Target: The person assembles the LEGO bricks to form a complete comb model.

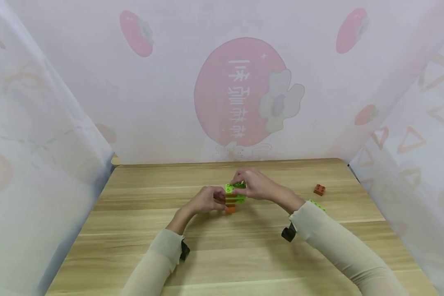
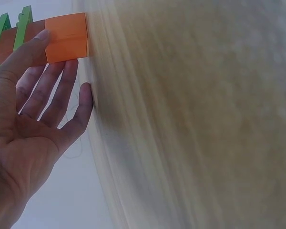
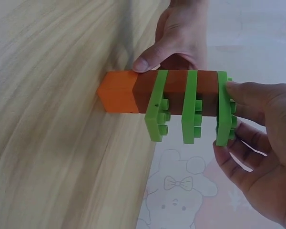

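A tower of toy building bricks (image 1: 230, 201) stands upright on the table between both hands. Its base is an orange brick (image 3: 118, 91); above, brown bricks (image 3: 175, 82) alternate with green plates (image 3: 189, 107) that stick out to one side, studs up. My left hand (image 1: 206, 200) holds the tower low down, the thumb on one side and fingers behind; the little finger extends apart from it in the left wrist view. At the top, my right hand (image 1: 257, 183) pinches the uppermost green plate (image 3: 224, 112), which sits on the highest brown brick.
A loose brown brick (image 1: 320, 189) lies on the wooden table (image 1: 140, 205) to the right. Nearer, a green piece (image 1: 319, 205) is partly hidden by the right sleeve. Printed white curtains (image 1: 163, 102) surround the table's back and sides.
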Tool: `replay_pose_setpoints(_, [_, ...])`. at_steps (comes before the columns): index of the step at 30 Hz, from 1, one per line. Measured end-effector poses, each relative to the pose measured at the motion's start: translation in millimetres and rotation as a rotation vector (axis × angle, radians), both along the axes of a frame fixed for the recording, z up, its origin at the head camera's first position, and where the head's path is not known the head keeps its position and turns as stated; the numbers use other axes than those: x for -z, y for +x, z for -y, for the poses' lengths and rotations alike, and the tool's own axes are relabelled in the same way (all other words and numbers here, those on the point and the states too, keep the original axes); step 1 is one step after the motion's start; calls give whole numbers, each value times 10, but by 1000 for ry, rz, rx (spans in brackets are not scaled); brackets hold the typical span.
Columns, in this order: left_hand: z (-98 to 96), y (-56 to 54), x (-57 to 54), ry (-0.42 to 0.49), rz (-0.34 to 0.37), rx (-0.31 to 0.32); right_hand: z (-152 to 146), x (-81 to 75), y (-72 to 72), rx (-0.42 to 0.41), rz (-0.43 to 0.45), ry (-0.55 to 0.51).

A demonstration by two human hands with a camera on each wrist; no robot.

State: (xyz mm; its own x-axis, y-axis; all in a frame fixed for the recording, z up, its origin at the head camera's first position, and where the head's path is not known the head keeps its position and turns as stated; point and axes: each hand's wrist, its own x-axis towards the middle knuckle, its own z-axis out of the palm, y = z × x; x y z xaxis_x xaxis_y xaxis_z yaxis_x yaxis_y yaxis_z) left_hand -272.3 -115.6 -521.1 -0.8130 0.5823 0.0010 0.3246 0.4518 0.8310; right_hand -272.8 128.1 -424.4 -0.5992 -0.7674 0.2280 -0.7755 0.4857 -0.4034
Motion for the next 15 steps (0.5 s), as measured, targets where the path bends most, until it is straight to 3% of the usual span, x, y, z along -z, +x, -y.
replay_pose_setpoints(6, [10,13,-5,2,4,-9,-28,27,3,-43,-62,-18])
replay_pose_setpoints(15, [-9,13,-19,2,12,-18,-188,-21,-3,-43,0,-21])
